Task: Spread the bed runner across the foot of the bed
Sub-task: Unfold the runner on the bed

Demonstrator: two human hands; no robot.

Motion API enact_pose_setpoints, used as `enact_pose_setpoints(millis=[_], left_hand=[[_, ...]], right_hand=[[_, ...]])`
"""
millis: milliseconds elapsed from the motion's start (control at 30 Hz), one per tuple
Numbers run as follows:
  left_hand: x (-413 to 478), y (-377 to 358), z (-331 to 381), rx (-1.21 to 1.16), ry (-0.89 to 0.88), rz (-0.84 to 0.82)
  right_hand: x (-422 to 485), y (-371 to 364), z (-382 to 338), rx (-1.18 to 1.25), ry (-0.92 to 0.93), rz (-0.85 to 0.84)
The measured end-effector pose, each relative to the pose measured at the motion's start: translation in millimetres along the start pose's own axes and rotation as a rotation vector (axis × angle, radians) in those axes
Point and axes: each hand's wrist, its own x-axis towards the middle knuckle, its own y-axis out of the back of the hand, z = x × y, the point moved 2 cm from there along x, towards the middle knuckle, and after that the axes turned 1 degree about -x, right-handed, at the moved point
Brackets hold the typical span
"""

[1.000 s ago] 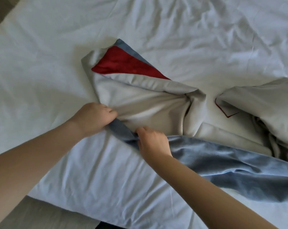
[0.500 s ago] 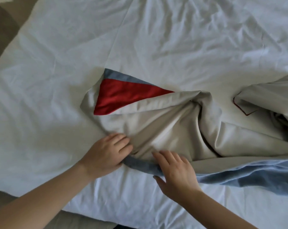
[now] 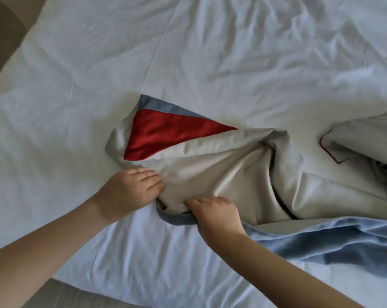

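**Item: bed runner** [image 3: 232, 174]. It lies bunched and folded over on the white sheet [image 3: 188, 52], near the bed's near edge, from centre to the right border of the view. The grey underside faces up over most of it. A red triangular panel [image 3: 165, 134] is exposed at its left end, and the blue border [image 3: 321, 241] trails along the near side to the right. It is not spread flat. Its layout is much as it was half a second ago.

**Left hand** [image 3: 130, 192]. The fingers lie close together, nearly straight, and rest on the grey cloth just below the red panel. The thumb is hidden, so a pinch beneath cannot be confirmed. The pose is little changed from half a second ago. A second ago this hand was bunched into a fist on the fabric.

**Right hand** [image 3: 217, 216]. The fingers [image 3: 197, 201] are curled over the runner's near edge where the grey cloth meets the blue border, and they grip the fold. Half a second ago these fingers lay flat and extended on the same edge. They have since closed on it.

**Spacing.** The hands are near each other but apart, with a hump of grey cloth between them.
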Motion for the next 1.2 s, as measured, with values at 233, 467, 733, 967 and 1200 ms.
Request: enact_pose_setpoints(millis=[233,467,733,967,1200], left_hand=[[46.8,46.0,-30.6,0.087,0.097,0.176],[156.5,42.4,-74.0,0.115,0.356,-0.088],[257.3,15.7,-91.4,0.155,0.55,-0.377],[229.6,6.6,-80.5,0.087,0.412,-0.072],[151.6,9.2,-84.1,0.117,0.467,-0.057]], right_hand=[[21.5,86.6,54.7,0.05,-0.056,0.16],[71.2,146.1,145.2,0.042,-0.312,0.072],[114.3,115.0,241.4,-0.03,-0.483,-0.055],[127.9,124.9,222.0,0.133,-0.423,-0.061],[123.5,123.2,131.5,0.045,-0.086,0.112]])
